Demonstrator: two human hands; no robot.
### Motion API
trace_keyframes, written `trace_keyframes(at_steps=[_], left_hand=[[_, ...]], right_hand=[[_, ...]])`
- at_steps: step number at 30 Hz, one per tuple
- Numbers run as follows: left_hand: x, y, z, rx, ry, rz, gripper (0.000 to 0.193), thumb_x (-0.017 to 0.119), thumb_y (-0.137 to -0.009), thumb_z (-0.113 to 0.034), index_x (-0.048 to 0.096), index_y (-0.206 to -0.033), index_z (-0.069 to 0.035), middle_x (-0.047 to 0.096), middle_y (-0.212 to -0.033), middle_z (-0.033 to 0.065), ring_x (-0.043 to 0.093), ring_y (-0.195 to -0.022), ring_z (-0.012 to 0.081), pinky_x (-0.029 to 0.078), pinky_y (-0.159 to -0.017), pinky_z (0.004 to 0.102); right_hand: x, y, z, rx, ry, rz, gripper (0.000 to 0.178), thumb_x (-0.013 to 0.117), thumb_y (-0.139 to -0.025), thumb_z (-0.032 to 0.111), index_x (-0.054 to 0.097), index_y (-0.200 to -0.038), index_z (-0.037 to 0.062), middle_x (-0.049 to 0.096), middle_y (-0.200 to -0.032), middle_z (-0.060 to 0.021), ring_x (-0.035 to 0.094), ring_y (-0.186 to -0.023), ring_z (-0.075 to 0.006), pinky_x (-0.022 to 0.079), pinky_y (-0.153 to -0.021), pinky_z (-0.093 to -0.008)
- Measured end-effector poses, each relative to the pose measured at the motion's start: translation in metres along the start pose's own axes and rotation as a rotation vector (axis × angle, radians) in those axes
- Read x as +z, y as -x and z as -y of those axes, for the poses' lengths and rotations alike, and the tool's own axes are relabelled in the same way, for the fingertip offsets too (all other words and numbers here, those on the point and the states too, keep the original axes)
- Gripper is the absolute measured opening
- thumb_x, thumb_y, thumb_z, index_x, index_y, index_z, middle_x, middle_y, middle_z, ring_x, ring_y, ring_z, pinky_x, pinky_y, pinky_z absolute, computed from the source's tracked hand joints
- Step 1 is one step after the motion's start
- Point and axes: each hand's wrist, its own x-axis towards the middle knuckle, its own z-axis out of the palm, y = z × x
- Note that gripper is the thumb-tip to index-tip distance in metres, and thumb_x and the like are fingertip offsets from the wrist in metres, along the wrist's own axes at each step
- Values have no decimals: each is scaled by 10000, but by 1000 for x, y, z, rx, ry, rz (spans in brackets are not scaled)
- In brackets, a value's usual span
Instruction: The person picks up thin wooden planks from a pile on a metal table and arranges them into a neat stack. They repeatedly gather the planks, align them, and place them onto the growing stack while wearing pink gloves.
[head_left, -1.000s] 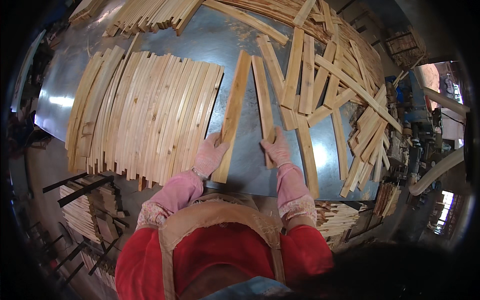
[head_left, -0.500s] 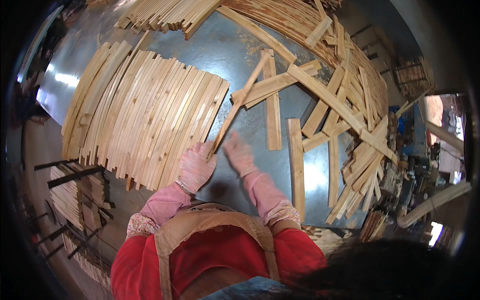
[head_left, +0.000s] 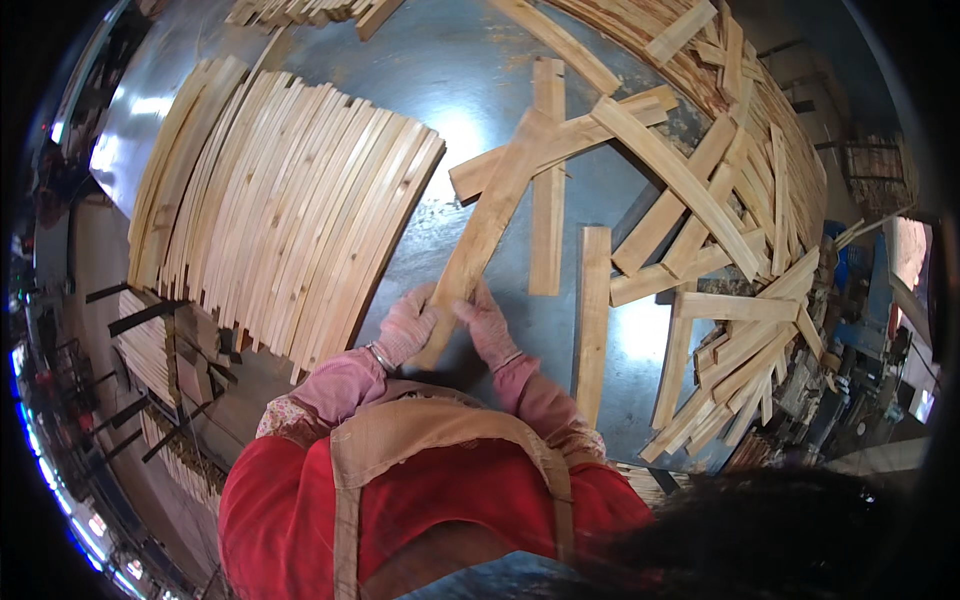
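Note:
A light wooden slat (head_left: 487, 225) lies flat side up between my two gloved hands, its near end close to my apron. My left hand (head_left: 407, 328), in a pale pink glove, grips the slat's left edge. On the opposite edge my right hand (head_left: 484, 322) holds it, thumb on top and the other fingers partly hidden. The slat's far end reaches over a crossing slat (head_left: 480, 178) on the metal table. To my left stands a tight row of slats set on edge (head_left: 300, 210); my left hand is just beside its near right corner.
Loose slats lie crisscross on the right, with one long slat (head_left: 593, 320) pointing toward me. Another row of slats (head_left: 300, 10) sits at the far left. The metal table (head_left: 420, 75) is bare between them. Racked wood (head_left: 150, 335) stands low at the left.
The slat has turned from its narrow edge to its broad face. My right hand, apart from it before, has closed on its right edge. The view has shifted slightly.

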Motion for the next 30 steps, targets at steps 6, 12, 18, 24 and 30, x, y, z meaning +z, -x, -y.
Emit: trace_keyframes(at_steps=[6,12,18,24,30], left_hand=[[26,-24,-52,209,111,118,403,724,-996,-246,686,-1360,-78,736,-1169,211,692,-1131,432,564,-984,465],[15,-111,-118,798,-278,-358,407,776,-919,-274,708,-1282,-102,697,-1271,133,659,-1203,374,544,-1010,502],[3,-197,-194,559,-776,-376,785,841,-881,-360,489,-1546,-133,482,-1589,177,533,-1412,387,464,-1142,517],[0,-222,-202,217,-845,58,944,839,-869,-328,343,-1655,-161,461,-1622,187,589,-1374,378,525,-1082,475],[-42,-171,-213,267,144,295,852,775,-891,-203,430,-1649,-21,722,-1230,202,721,-1029,226,620,-895,403]], right_hand=[[-18,33,7,-83,-228,-213,705,693,-1004,69,406,-1647,33,614,-1464,-102,581,-1354,-216,471,-1160,-355],[-112,13,161,-331,331,-492,678,693,-1024,180,427,-1625,13,611,-1498,-157,598,-1360,-270,485,-1145,-373],[-310,-80,340,-329,846,-940,776,760,-952,415,493,-1564,18,604,-1521,-250,602,-1376,-384,499,-1126,-428],[-328,-129,274,-186,1923,-520,933,858,-824,423,450,-1625,173,482,-1653,-179,467,-1506,-402,367,-1260,-515],[-303,-145,313,-66,1746,-644,865,809,-896,431,428,-1637,199,547,-1595,-180,516,-1461,-394,407,-1231,-484]])
